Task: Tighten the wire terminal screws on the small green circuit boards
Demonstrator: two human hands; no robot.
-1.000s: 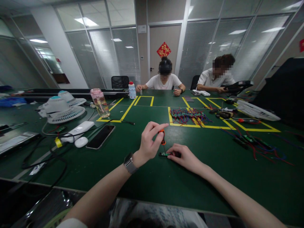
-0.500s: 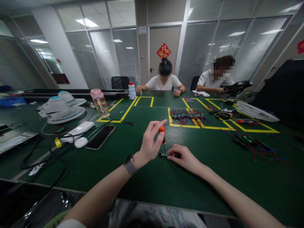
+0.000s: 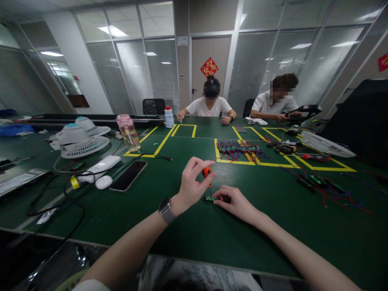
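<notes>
My left hand (image 3: 194,182), with a watch on its wrist, is closed around the handle of an orange and black screwdriver (image 3: 207,171). The screwdriver stands nearly upright, its thin shaft reaching down to a small green circuit board (image 3: 209,199). That board lies on the green table, and its right end is pinched by the fingers of my right hand (image 3: 232,200). Part of the board is hidden under those fingers. Whether the tip sits in a screw is too small to tell.
Beyond my hands lies a pile of wired boards (image 3: 241,150); more wired boards (image 3: 321,184) lie at the right. A phone (image 3: 129,176), a white mouse (image 3: 103,182), a drink bottle (image 3: 129,133) and fans (image 3: 80,141) are at the left. Two people sit across the table.
My left hand has shifted slightly on the screwdriver, its index finger now more bent and lower. The right hand and the board keep their places.
</notes>
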